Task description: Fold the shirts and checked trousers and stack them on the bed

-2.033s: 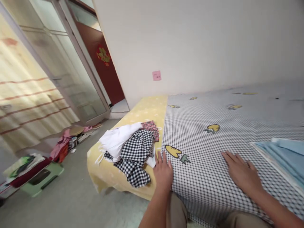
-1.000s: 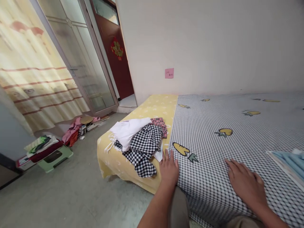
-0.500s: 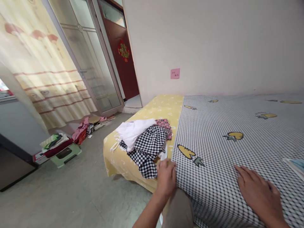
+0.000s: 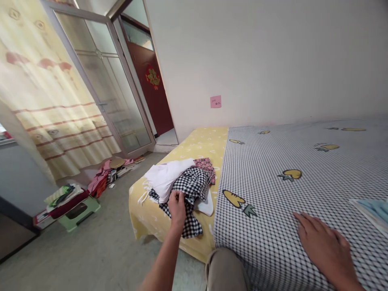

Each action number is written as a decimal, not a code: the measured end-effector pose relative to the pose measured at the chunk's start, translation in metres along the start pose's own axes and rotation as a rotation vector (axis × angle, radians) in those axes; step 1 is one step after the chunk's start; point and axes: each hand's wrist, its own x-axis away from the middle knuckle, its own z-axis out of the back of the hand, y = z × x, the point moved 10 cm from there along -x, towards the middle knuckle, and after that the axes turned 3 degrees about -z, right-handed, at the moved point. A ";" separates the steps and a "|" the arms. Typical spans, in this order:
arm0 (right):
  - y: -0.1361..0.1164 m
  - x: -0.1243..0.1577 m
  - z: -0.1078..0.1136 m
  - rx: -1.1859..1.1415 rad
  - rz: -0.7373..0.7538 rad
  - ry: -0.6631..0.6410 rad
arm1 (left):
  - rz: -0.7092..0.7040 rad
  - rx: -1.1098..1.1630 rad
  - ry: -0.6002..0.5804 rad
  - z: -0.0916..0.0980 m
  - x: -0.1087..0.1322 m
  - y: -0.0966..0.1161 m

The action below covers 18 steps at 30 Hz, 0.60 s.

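Observation:
My left hand (image 4: 177, 207) reaches out to a pile of clothes on the yellow end of the bed, and its fingers close on the black-and-white checked garment (image 4: 194, 186). A white garment (image 4: 165, 176) lies on the pile's left side and a red patterned cloth (image 4: 206, 165) at its far end. Off to the right, my right hand (image 4: 325, 245) rests flat with fingers spread on the small-checked bed sheet (image 4: 287, 202) with carrot prints.
Folded light-blue cloth (image 4: 374, 212) lies at the bed's right edge of view. The yellow sheet (image 4: 194, 145) covers the bed's left end. A green stool (image 4: 79, 208) with stacked items and clothes (image 4: 101, 180) sit on the floor by the glass door (image 4: 121, 105).
My left hand left the edge of the checked sheet, moved left onto the clothes pile and closed on the checked garment. My right hand stayed flat on the sheet.

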 end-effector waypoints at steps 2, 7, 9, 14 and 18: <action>-0.004 0.001 0.007 0.008 0.010 0.055 | 0.034 0.106 0.027 -0.006 0.005 0.004; -0.012 0.004 0.015 0.036 0.037 0.129 | 0.066 0.289 -0.006 -0.028 0.022 0.020; -0.014 0.004 0.017 0.055 0.049 0.137 | 0.058 0.314 -0.061 -0.033 0.017 0.025; -0.016 0.002 0.020 0.077 0.044 0.124 | -0.078 0.249 -0.327 -0.038 -0.028 0.041; -0.013 0.000 0.017 0.051 0.050 0.104 | -0.165 0.102 -0.323 -0.022 -0.043 0.036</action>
